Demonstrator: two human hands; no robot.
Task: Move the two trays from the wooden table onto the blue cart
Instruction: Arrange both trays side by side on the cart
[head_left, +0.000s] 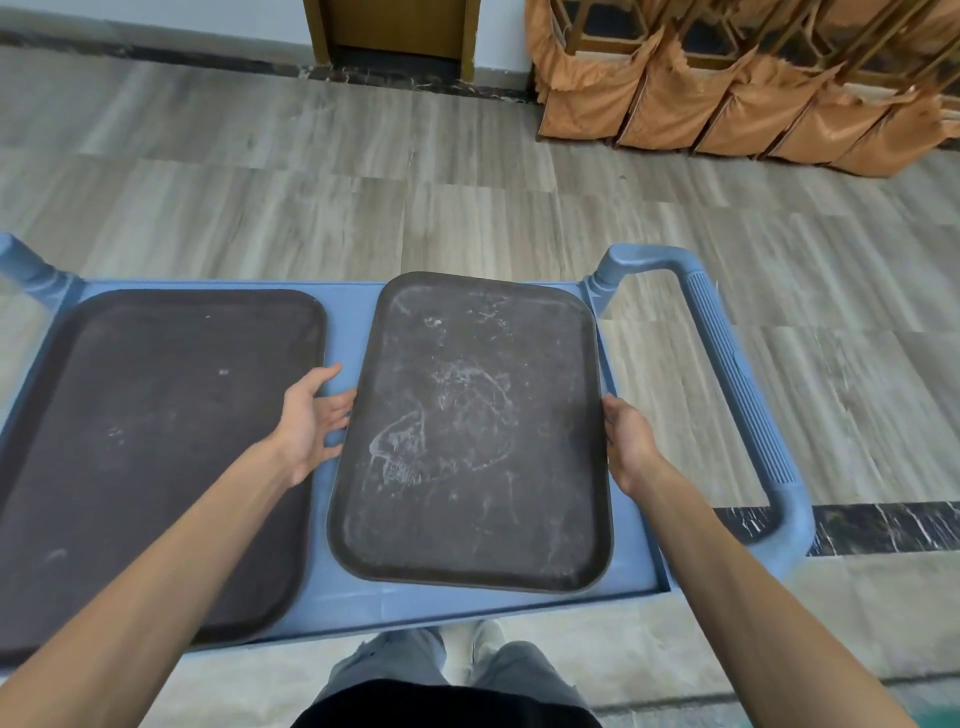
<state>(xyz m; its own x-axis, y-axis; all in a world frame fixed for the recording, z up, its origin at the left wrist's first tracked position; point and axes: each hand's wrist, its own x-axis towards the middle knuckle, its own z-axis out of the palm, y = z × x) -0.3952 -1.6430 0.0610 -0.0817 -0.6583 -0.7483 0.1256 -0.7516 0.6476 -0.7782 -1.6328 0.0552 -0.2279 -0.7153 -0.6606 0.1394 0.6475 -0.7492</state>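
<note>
Left hand (317, 421) open, fingers spread beside the scuffed dark rectangular tray (472, 431); right hand (626, 441) gripped its right rim. Both it and the plain dark brown tray (156, 447) sat on the blue plastic cart (337, 592). Risk: scuffed tray lay skewed, could slide if cart rolled.

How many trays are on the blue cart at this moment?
2. The left tray lies flat on the cart; the right tray sits beside it, between left hand and right hand.

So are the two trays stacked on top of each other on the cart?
No, the scratched tray and the darker tray lie side by side on the blue cart, with a strip of cart showing between them.
</note>
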